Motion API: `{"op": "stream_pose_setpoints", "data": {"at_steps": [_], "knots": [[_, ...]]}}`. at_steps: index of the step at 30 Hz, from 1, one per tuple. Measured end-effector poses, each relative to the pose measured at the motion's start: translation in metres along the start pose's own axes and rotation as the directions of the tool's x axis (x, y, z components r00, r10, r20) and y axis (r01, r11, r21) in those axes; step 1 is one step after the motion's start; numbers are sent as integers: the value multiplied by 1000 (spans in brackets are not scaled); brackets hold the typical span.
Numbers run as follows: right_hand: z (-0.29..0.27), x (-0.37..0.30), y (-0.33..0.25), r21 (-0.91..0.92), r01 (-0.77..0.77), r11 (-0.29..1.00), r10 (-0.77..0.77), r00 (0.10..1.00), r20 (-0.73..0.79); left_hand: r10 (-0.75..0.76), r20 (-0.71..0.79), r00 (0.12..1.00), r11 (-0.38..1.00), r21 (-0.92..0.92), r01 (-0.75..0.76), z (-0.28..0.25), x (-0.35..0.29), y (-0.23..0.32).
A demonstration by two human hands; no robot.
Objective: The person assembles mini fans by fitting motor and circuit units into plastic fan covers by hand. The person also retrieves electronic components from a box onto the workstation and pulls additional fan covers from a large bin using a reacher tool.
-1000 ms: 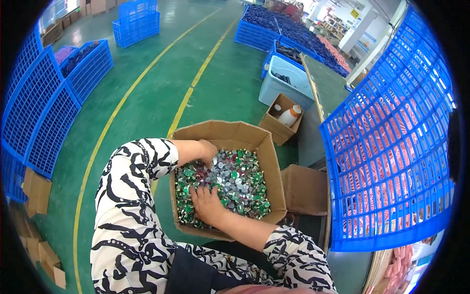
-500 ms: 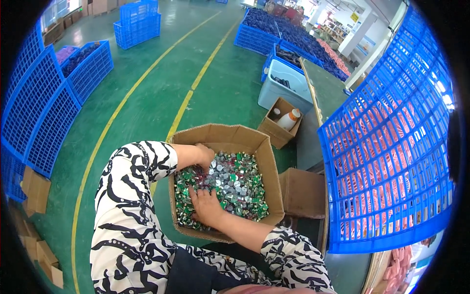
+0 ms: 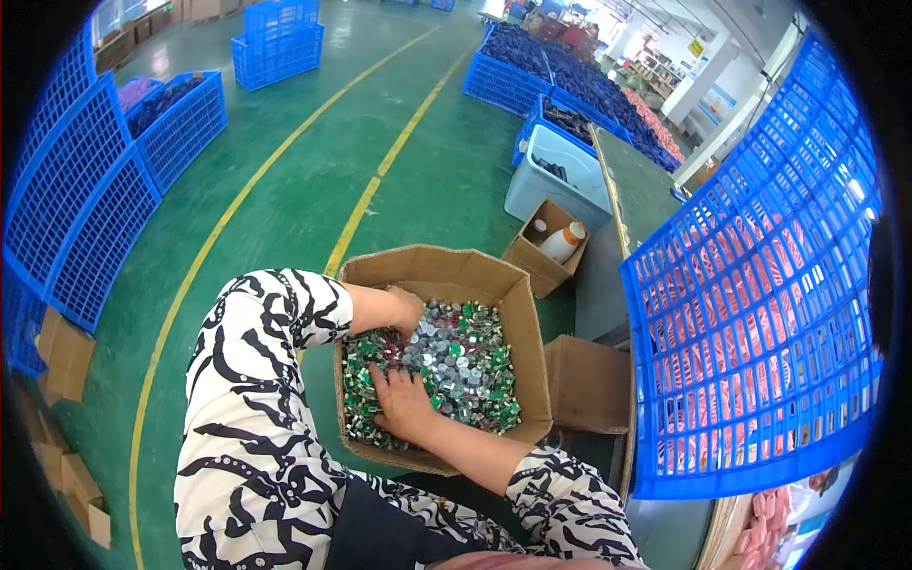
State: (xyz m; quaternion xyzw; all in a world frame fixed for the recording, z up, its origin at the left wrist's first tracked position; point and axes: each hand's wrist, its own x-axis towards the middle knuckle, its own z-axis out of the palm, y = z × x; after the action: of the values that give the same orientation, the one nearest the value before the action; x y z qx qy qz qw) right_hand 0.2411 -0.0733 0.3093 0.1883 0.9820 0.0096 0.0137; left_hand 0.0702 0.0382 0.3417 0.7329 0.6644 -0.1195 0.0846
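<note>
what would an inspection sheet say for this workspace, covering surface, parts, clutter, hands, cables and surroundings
Surface: green floor with yellow lines; what the large carton rests on is hidden.
Job's things: the large carton is open and holds a pile of small green and silvery parts.
Clutter: small box holding a white bottle with an orange cap; brown box beside the large carton.
Hands: left hand reaches into the pile, fingertips hidden; right hand lies on it, fingers spread, nearer the person.
Cables: nothing seen outside the pile; its details are too small to tell.
Surroundings: blue lattice crate at right, pink items showing through; light-blue tub beyond the small box.
</note>
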Motion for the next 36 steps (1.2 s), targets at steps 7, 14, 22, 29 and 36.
{"op": "stream_pose_setpoints", "data": {"at_steps": [7, 14, 22, 29, 36], "knots": [[-5, 3, 1, 91, -6, 996, 1, 999, 53, 137, 88, 987, 977, -177, -120, 8, 2, 2], [0, 1, -11, -38, 45, 998, -45, 999, 3, 223, 93, 970, 974, -67, -217, 13, 12, -2], [4, 5, -17, 11, 41, 999, -41, 999, -7, 247, 167, 955, 954, -215, -209, 26, 9, -5], [7, 6, -30, -18, 26, 999, -27, 999, -44, 276, 199, 940, 953, -180, -242, 44, 25, -9], [7, 10, -29, 52, 20, 998, -19, 1000, -22, 360, 226, 905, 910, -300, -287, 29, 1, -11]]}}
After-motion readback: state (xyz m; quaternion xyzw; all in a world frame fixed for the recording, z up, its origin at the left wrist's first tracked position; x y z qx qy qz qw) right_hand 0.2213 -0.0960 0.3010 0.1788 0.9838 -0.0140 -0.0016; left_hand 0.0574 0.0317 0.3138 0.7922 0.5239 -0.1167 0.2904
